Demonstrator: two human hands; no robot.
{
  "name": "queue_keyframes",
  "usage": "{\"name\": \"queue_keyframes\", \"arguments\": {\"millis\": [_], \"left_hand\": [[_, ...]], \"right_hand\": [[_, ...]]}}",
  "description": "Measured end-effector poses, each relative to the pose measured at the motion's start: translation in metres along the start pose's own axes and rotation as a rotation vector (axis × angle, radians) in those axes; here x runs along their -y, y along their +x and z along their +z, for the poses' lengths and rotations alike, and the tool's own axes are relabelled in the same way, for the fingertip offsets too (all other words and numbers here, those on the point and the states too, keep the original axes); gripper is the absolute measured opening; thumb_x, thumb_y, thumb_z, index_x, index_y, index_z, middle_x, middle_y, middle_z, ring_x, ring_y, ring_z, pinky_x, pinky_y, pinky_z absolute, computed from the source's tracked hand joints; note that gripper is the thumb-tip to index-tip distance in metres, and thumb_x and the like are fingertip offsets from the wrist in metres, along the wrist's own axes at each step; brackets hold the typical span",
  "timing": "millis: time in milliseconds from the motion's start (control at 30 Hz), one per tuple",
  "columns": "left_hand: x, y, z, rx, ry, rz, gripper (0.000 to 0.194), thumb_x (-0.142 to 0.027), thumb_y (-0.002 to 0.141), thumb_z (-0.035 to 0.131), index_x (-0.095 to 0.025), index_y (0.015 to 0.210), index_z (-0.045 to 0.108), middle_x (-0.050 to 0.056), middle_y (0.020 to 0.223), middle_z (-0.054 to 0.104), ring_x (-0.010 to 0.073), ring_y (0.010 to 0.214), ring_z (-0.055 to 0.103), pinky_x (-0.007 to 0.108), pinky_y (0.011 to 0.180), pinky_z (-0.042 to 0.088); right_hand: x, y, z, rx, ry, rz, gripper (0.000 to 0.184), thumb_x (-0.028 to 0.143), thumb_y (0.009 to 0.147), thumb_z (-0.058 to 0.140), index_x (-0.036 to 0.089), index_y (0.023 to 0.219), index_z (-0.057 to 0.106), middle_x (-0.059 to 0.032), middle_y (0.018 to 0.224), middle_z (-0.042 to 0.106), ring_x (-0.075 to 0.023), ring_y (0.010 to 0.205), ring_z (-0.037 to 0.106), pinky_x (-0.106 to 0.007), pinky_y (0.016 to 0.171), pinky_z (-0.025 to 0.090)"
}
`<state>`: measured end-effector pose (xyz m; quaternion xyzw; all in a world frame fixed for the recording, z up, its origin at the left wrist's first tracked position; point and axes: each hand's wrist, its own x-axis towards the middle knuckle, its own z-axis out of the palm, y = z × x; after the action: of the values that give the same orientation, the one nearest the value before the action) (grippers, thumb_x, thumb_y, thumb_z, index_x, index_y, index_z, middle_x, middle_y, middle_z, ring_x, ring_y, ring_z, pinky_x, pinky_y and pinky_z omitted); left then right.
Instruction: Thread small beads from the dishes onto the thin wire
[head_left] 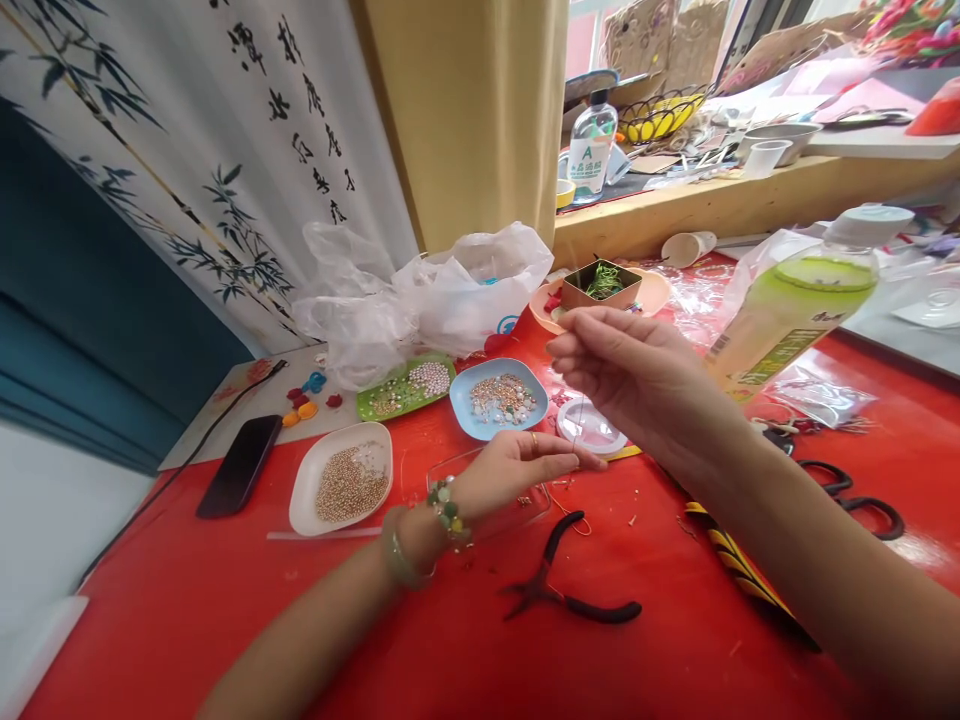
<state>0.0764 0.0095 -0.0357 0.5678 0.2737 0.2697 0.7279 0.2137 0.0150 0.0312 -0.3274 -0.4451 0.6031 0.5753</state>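
Near frame centre, the left hand (517,470) pinches a fine thread (578,425); right of centre, the right hand's (630,375) grip is pinched together, contents indistinct.

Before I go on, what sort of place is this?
Probably a jewelry-making or craft workspace: golden beads lie in a cream dish, and black-handled pliers lie on the red tabletop.
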Motion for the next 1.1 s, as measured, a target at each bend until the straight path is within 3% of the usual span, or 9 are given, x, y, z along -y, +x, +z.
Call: {"name": "queue_keyframes", "arguments": {"millis": [167,400,667,733,800,900,967,1000,1100], "left_hand": [[0.002,0.000,-0.008,-0.025,-0.178,-0.109,0.018,-0.026,0.075,0.058,-0.012,0.079,0.067,0.009,0.082,0.069,0.0166,0.085,0.063,0.030,0.086,0.042],[0.005,-0.007,-0.016,-0.006,-0.331,-0.215,0.017,-0.024,0.076,0.057,-0.010,0.081,0.067,0.011,0.088,0.069,0.0181,0.085,0.063,0.029,0.080,0.044],[0.003,-0.015,-0.019,-0.032,-0.391,-0.220,0.020,-0.021,0.075,0.057,-0.008,0.087,0.066,0.013,0.089,0.068,0.0155,0.078,0.064,0.027,0.075,0.046],[0.002,-0.019,-0.021,-0.078,-0.330,-0.202,0.018,-0.019,0.074,0.058,-0.009,0.087,0.066,0.011,0.085,0.068,0.0131,0.072,0.063,0.025,0.072,0.047],[0.001,-0.023,-0.023,-0.141,-0.277,-0.182,0.016,-0.018,0.072,0.060,-0.010,0.085,0.067,0.009,0.079,0.068,0.0115,0.067,0.061,0.025,0.068,0.047],[-0.005,-0.030,-0.026,-0.212,-0.264,-0.158,0.016,-0.018,0.072,0.061,-0.010,0.084,0.066,0.007,0.073,0.068,0.0109,0.063,0.061,0.025,0.067,0.047],[-0.010,-0.033,-0.027,-0.229,-0.273,-0.150,0.020,-0.018,0.071,0.061,-0.011,0.089,0.065,0.006,0.071,0.068,0.0107,0.062,0.061,0.025,0.067,0.047],[-0.013,-0.035,-0.028,-0.232,-0.278,-0.144,0.023,-0.019,0.071,0.062,-0.011,0.093,0.063,0.006,0.070,0.068,0.0104,0.062,0.061,0.025,0.066,0.046],[-0.017,-0.039,-0.029,-0.223,-0.307,-0.090,0.030,-0.021,0.071,0.063,-0.011,0.099,0.059,0.004,0.066,0.067,0.0097,0.059,0.061,0.022,0.062,0.046]], "right_hand": [[0.006,0.011,-0.017,-0.126,0.041,-0.150,0.008,0.021,0.079,0.054,0.020,0.076,0.061,0.0027,0.076,0.064,-0.0032,0.069,0.060,-0.012,0.067,0.049],[0.010,0.024,-0.030,-0.324,0.020,-0.156,0.006,0.024,0.077,0.056,0.022,0.073,0.061,0.0030,0.080,0.064,-0.0065,0.085,0.059,-0.014,0.074,0.048],[0.009,0.030,-0.040,-0.355,-0.045,-0.171,0.004,0.025,0.074,0.059,0.022,0.072,0.061,0.0040,0.074,0.063,-0.0064,0.074,0.059,-0.020,0.075,0.046],[0.010,0.031,-0.045,-0.321,-0.341,-0.141,0.010,0.030,0.071,0.061,0.020,0.074,0.062,-0.0005,0.075,0.063,-0.0122,0.076,0.059,-0.026,0.071,0.046],[0.012,0.028,-0.046,-0.359,-0.864,-0.176,0.019,0.035,0.070,0.061,0.019,0.080,0.064,-0.0074,0.080,0.064,-0.0214,0.083,0.058,-0.033,0.068,0.043],[0.013,0.014,-0.035,-0.466,-1.533,-0.467,0.031,0.040,0.079,0.048,0.019,0.100,0.059,-0.0146,0.100,0.059,-0.0314,0.092,0.053,-0.039,0.067,0.037],[0.008,0.002,-0.023,-0.213,-1.572,-0.603,0.026,0.033,0.084,0.040,0.024,0.100,0.058,-0.0107,0.098,0.061,-0.0253,0.080,0.057,-0.035,0.063,0.037],[0.004,-0.004,-0.016,0.003,-1.527,-0.626,0.022,0.028,0.084,0.040,0.027,0.097,0.059,-0.0077,0.094,0.063,-0.0223,0.076,0.058,-0.032,0.061,0.038],[-0.012,-0.015,-0.004,0.465,-1.384,-0.532,0.026,0.017,0.080,0.044,0.027,0.100,0.058,-0.0043,0.093,0.064,-0.0182,0.071,0.060,-0.028,0.057,0.040]]}}
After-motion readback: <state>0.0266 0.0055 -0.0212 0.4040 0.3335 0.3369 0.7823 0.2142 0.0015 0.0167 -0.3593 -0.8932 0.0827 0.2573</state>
